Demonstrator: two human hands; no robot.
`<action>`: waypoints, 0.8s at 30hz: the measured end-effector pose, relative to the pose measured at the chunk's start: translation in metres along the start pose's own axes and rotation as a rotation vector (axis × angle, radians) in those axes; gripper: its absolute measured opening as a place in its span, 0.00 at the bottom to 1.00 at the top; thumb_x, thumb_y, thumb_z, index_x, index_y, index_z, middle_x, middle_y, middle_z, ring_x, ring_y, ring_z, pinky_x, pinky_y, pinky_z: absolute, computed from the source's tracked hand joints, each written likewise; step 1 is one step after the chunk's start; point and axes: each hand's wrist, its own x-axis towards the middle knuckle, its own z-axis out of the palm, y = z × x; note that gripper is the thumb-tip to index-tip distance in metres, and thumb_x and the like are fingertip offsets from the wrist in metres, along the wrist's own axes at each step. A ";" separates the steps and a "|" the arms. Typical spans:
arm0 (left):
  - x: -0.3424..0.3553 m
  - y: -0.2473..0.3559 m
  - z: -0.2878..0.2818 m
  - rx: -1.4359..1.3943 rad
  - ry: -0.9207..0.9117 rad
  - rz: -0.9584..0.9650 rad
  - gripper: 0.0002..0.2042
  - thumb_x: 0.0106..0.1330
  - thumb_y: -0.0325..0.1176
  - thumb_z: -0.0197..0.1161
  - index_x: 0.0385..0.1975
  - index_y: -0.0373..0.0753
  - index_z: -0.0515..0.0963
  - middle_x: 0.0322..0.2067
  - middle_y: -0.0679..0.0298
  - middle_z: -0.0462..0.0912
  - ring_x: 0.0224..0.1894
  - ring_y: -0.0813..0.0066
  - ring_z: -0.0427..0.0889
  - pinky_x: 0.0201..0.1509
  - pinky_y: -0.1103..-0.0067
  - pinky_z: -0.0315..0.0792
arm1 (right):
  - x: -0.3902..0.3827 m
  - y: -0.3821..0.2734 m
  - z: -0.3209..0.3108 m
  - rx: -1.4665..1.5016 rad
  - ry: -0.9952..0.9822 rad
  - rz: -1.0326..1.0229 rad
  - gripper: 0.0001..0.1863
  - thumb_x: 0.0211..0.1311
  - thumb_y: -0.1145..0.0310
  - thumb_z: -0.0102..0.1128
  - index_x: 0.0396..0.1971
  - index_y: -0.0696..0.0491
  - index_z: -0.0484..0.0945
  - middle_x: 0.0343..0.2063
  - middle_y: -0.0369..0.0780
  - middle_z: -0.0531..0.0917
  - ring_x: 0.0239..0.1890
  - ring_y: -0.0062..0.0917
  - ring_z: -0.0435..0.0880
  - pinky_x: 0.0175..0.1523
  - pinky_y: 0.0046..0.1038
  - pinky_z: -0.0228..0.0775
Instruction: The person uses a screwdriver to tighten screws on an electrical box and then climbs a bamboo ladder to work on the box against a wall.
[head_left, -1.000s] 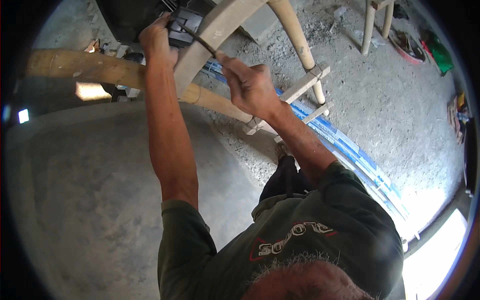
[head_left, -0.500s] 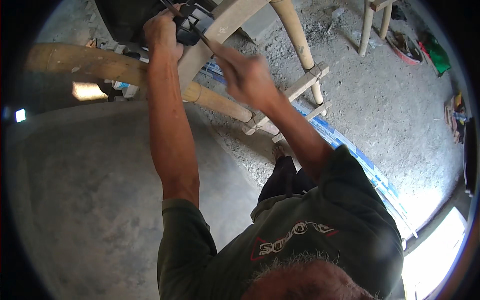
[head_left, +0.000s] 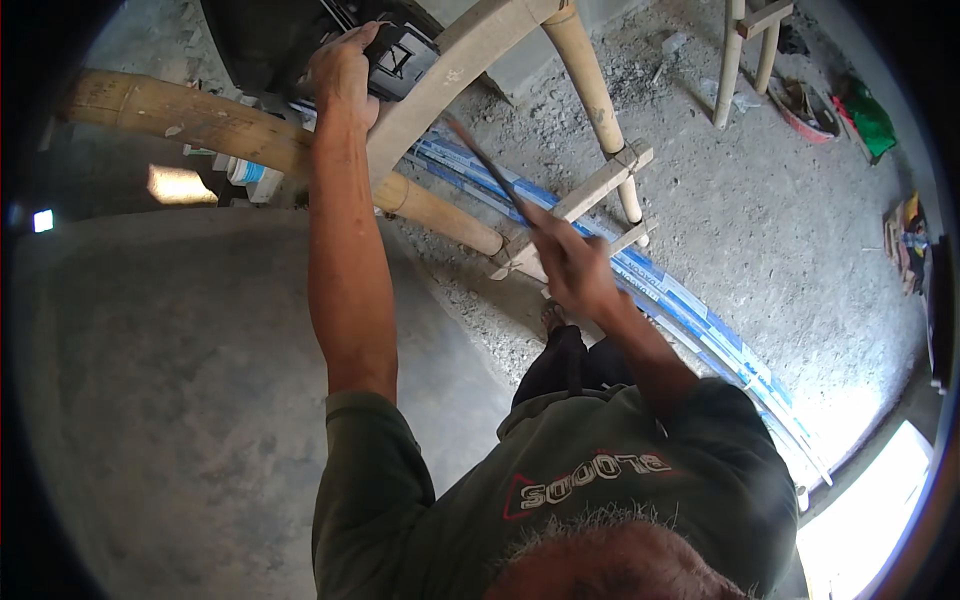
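Observation:
My left hand (head_left: pixel 342 70) grips the near left side of a black angular piece (head_left: pixel 398 62), perhaps plastic, beside a pale curved wooden beam (head_left: pixel 450 75); some fingertips curl over it, others are hidden. Larger dark panel-like material lies behind it. My right hand (head_left: pixel 570 260), slightly blurred, is closed round the lower end of a long, thin, dark tool (head_left: pixel 485 165), which angles up and left, its upper end just right of the beam and apart from the black piece.
Bamboo poles (head_left: pixel 195 125) and wooden crosspieces (head_left: pixel 600 185) form a scaffold around the work. Blue-printed lengths (head_left: pixel 690 310) lie along the rubble-strewn floor (head_left: pixel 780 220). A second pole stand (head_left: pixel 728 80), a reddish-rimmed container (head_left: pixel 808 115) and green bag (head_left: pixel 868 125) sit at upper right. A smooth concrete surface (head_left: pixel 180 420) fills lower left.
My right hand and the tool have moved down and to the right, away from the black piece. My left hand stays on the piece, shifted slightly rightward in view.

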 end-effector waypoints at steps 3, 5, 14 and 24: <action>0.006 -0.002 -0.004 -0.085 -0.051 -0.065 0.09 0.64 0.31 0.62 0.39 0.32 0.83 0.37 0.58 0.86 0.34 0.68 0.85 0.40 0.71 0.79 | -0.067 0.024 -0.030 0.019 0.110 0.241 0.22 0.67 0.82 0.51 0.61 0.58 0.70 0.15 0.27 0.68 0.17 0.10 0.64 0.24 0.17 0.59; 0.009 -0.003 -0.006 -0.135 -0.065 -0.099 0.11 0.66 0.33 0.62 0.40 0.33 0.83 0.38 0.58 0.85 0.37 0.68 0.84 0.43 0.71 0.79 | -0.101 0.047 -0.055 -0.077 0.216 0.351 0.24 0.66 0.83 0.47 0.62 0.60 0.66 0.16 0.28 0.68 0.19 0.11 0.65 0.26 0.17 0.61; -0.011 0.005 -0.005 -0.075 -0.051 0.037 0.14 0.62 0.27 0.53 0.45 0.31 0.78 0.41 0.56 0.82 0.43 0.61 0.82 0.51 0.67 0.77 | -0.123 0.035 -0.120 -0.394 0.284 0.372 0.13 0.66 0.78 0.56 0.50 0.57 0.74 0.11 0.37 0.71 0.13 0.19 0.71 0.21 0.26 0.64; -0.043 0.000 0.003 0.301 0.006 0.302 0.15 0.63 0.30 0.57 0.48 0.33 0.80 0.43 0.59 0.83 0.47 0.69 0.81 0.55 0.74 0.73 | 0.006 -0.007 -0.046 -0.265 0.247 -0.169 0.06 0.62 0.77 0.63 0.34 0.57 0.74 0.15 0.43 0.78 0.14 0.29 0.80 0.21 0.30 0.69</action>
